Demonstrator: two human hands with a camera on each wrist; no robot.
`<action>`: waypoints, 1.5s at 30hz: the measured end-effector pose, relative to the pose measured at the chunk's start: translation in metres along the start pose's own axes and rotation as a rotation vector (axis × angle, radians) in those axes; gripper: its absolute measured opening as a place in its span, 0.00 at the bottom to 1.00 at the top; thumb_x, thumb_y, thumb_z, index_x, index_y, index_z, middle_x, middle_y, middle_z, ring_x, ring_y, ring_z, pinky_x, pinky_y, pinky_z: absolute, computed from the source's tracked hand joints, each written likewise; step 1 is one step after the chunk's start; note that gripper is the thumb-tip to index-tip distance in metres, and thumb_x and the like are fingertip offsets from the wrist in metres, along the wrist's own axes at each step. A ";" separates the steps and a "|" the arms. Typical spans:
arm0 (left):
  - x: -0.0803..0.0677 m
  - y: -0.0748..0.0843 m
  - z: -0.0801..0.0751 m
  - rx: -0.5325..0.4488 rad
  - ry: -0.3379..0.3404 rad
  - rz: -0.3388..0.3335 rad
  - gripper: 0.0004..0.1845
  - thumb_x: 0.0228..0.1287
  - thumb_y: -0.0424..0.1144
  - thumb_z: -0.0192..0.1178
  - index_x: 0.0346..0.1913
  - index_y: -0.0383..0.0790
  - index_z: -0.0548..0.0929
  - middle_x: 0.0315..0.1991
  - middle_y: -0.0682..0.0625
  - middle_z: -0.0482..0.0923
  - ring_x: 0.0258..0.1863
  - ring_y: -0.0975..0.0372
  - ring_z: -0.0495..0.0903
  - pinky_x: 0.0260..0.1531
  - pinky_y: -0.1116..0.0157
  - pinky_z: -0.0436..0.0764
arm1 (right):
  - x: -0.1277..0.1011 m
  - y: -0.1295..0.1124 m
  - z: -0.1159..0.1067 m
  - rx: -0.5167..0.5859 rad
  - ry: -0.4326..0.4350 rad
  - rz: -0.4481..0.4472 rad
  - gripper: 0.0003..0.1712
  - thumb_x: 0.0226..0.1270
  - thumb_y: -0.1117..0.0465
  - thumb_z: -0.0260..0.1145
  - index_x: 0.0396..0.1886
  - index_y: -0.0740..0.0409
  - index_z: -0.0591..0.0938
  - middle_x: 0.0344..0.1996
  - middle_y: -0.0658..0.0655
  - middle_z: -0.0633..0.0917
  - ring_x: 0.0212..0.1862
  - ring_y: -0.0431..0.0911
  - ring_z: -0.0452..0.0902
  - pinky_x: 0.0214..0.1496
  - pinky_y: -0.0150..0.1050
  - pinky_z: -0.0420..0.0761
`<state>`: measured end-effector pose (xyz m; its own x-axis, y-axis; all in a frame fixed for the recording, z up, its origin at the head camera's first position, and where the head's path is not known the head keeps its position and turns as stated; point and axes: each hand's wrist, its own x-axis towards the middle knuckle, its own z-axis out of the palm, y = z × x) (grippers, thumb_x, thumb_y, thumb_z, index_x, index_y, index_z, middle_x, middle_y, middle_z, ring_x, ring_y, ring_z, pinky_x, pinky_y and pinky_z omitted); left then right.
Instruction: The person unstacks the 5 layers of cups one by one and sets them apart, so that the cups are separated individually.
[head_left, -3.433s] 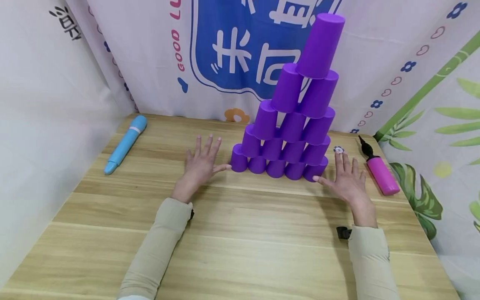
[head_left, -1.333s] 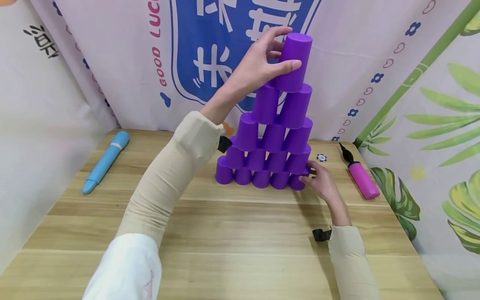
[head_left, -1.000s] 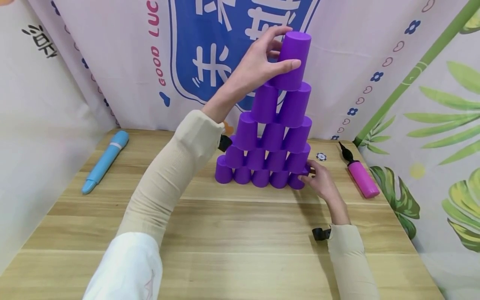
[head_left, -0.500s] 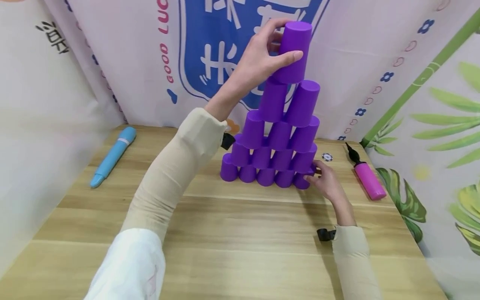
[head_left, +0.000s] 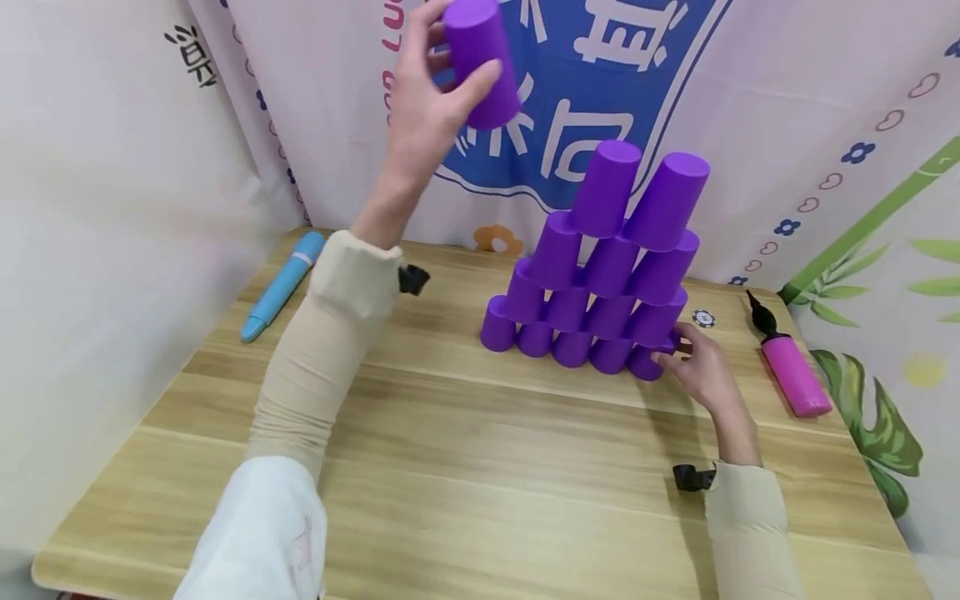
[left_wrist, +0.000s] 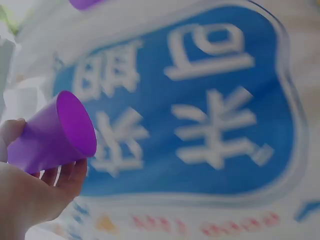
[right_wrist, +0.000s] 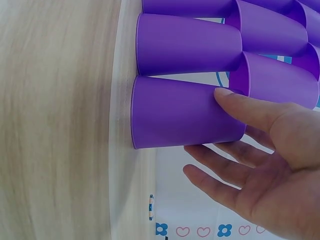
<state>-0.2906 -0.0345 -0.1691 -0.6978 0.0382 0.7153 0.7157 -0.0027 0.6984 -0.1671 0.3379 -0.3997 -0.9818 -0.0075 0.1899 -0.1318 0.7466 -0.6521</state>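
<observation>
Lifted clear of the pyramid since half a second ago, the top purple cup (head_left: pixel 480 62) is now riding high and to the left of the stack, in front of the blue-and-white banner (head_left: pixel 600 83). The person's left hand (head_left: pixel 423 108) is gripping it, thumb curled across the near side and fingers (head_left: pixel 433 33) wrapping the far side, the cup held upside down and tilted; the left wrist view is showing its open mouth (left_wrist: pixel 77 122) facing the banner.

The right hand (head_left: pixel 697 371) is resting low at the right end of the pyramid, its fingers (right_wrist: pixel 220 172) lying straight and relaxed, the thumb pressing against the side of the end cup (right_wrist: pixel 185 112) in the bottom row without curling round it.

The cup pyramid (head_left: pixel 600 275) is standing on the wooden counter (head_left: pixel 480 467) near the back wall, now topped by two cups side by side, with rows of three, four and five below.

A pink hand pump (head_left: pixel 791 375) is lying on the counter to the right of the right hand, a small round token (head_left: pixel 702 317) just beside the stack between them. A light blue tube-shaped object (head_left: pixel 281 286) is lying well apart at the counter's far left.
</observation>
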 end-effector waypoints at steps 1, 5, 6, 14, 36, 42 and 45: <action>-0.002 -0.008 -0.010 0.011 0.034 -0.026 0.35 0.56 0.33 0.68 0.66 0.36 0.65 0.59 0.45 0.71 0.55 0.56 0.74 0.57 0.64 0.76 | 0.000 0.001 0.000 0.000 0.003 0.001 0.30 0.61 0.70 0.66 0.62 0.73 0.69 0.53 0.76 0.75 0.53 0.70 0.73 0.53 0.60 0.77; -0.016 -0.042 -0.049 0.121 0.121 -0.221 0.32 0.56 0.34 0.68 0.63 0.41 0.67 0.59 0.47 0.71 0.54 0.57 0.74 0.56 0.64 0.75 | -0.001 0.002 0.000 0.001 0.003 0.007 0.30 0.61 0.70 0.67 0.62 0.73 0.69 0.54 0.76 0.74 0.52 0.71 0.74 0.52 0.60 0.78; -0.021 -0.051 -0.058 0.154 0.131 -0.279 0.32 0.56 0.35 0.68 0.63 0.43 0.67 0.60 0.48 0.70 0.55 0.57 0.73 0.56 0.63 0.75 | -0.001 0.002 0.000 0.001 0.001 0.007 0.30 0.61 0.70 0.67 0.62 0.73 0.69 0.54 0.76 0.74 0.52 0.71 0.74 0.52 0.60 0.78; -0.072 -0.129 -0.114 0.397 0.117 -0.558 0.34 0.61 0.37 0.64 0.67 0.44 0.59 0.65 0.45 0.64 0.62 0.55 0.67 0.61 0.60 0.71 | 0.001 0.004 0.000 0.021 -0.002 0.011 0.30 0.61 0.70 0.67 0.62 0.73 0.69 0.55 0.76 0.73 0.53 0.70 0.74 0.53 0.60 0.77; -0.133 -0.222 -0.151 0.676 0.094 -0.677 0.34 0.59 0.27 0.63 0.64 0.30 0.56 0.62 0.30 0.61 0.64 0.41 0.64 0.66 0.51 0.64 | -0.002 0.004 -0.004 0.020 -0.019 0.051 0.31 0.64 0.66 0.67 0.64 0.71 0.68 0.57 0.74 0.73 0.55 0.69 0.72 0.55 0.59 0.76; -0.140 -0.226 -0.155 0.693 0.105 -0.694 0.34 0.59 0.27 0.62 0.65 0.30 0.57 0.63 0.29 0.61 0.64 0.41 0.64 0.66 0.49 0.64 | 0.002 0.004 -0.003 0.014 -0.015 0.047 0.31 0.63 0.67 0.67 0.63 0.72 0.69 0.57 0.74 0.73 0.54 0.70 0.73 0.55 0.59 0.76; -0.141 -0.226 -0.155 0.703 0.092 -0.696 0.35 0.60 0.27 0.62 0.66 0.30 0.56 0.63 0.29 0.61 0.64 0.40 0.63 0.66 0.49 0.64 | 0.003 0.004 -0.003 0.025 -0.008 0.035 0.30 0.62 0.68 0.67 0.62 0.73 0.69 0.56 0.75 0.73 0.54 0.70 0.73 0.55 0.59 0.76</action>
<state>-0.3581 -0.1939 -0.4238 -0.9469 -0.2719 0.1715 -0.0213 0.5853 0.8105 -0.1706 0.3429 -0.3995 -0.9870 0.0131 0.1603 -0.1002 0.7298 -0.6763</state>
